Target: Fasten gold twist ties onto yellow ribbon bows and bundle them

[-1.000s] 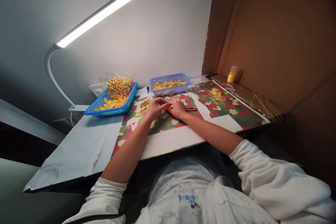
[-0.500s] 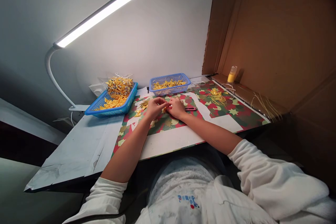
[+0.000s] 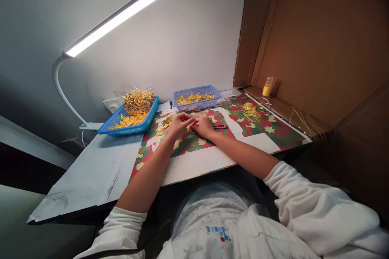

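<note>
Over the middle of the patterned board, my left hand (image 3: 180,124) and my right hand (image 3: 204,125) meet at the fingertips. The thumb and forefinger of my left hand are pinched together; anything between them is too small to make out. My right hand is curled closed, with a small yellow ribbon piece (image 3: 191,128) showing at its fingers, mostly hidden. Left of the hands lie a yellow ribbon bow (image 3: 159,131) and a bunch of gold cords (image 3: 166,121). A pink-handled tool (image 3: 220,126) rests just right of my right hand.
A blue basket (image 3: 121,130) with yellow bows and a bagged heap stands at the left. A purple-blue basket (image 3: 196,107) of corded yellow pieces is behind the hands. Corded bows (image 3: 251,111) and a small yellow bottle (image 3: 268,87) are at the right. A lit lamp (image 3: 121,18) hangs above.
Both hands stay in the same place, fingertips still together, with only very slight finger movement. The baskets and loose pieces have not moved.
</note>
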`<action>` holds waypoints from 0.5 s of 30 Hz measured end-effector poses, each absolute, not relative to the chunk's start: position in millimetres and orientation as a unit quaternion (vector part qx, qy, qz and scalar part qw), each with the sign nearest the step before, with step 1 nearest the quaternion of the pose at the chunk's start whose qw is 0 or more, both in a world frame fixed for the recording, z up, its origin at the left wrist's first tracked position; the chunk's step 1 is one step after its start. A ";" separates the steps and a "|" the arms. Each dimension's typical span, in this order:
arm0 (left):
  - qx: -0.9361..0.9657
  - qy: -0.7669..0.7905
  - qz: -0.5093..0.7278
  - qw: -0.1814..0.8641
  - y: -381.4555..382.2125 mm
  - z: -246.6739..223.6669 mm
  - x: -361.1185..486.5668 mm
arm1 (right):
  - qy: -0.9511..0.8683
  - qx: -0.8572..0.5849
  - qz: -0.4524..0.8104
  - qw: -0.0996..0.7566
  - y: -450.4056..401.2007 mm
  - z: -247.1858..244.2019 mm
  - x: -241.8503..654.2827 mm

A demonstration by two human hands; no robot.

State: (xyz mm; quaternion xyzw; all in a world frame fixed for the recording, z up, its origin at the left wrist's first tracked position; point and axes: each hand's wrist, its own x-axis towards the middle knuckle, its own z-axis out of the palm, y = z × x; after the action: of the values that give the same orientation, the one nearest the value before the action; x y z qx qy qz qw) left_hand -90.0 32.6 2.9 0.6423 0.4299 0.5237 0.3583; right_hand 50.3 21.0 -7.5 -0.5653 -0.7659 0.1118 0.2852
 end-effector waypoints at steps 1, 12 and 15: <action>0.642 0.430 0.524 0.358 32.1 3.5 -89.8 | -0.766 -0.566 0.112 0.285 21.0 -7.4 50.2; 0.642 0.438 0.525 0.349 32.1 1.9 -89.6 | -0.766 -0.569 0.111 0.278 19.3 -6.3 50.2; 0.649 0.445 0.521 0.330 34.4 -0.6 -91.7 | -0.767 -0.565 0.106 0.283 19.8 -7.3 50.3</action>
State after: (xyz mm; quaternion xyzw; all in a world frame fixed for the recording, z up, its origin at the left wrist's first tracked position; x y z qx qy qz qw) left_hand -91.7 34.4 -0.6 0.6493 0.4451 0.5208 0.3302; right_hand 50.3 19.8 -7.3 -0.5654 -0.7675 0.1064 0.2829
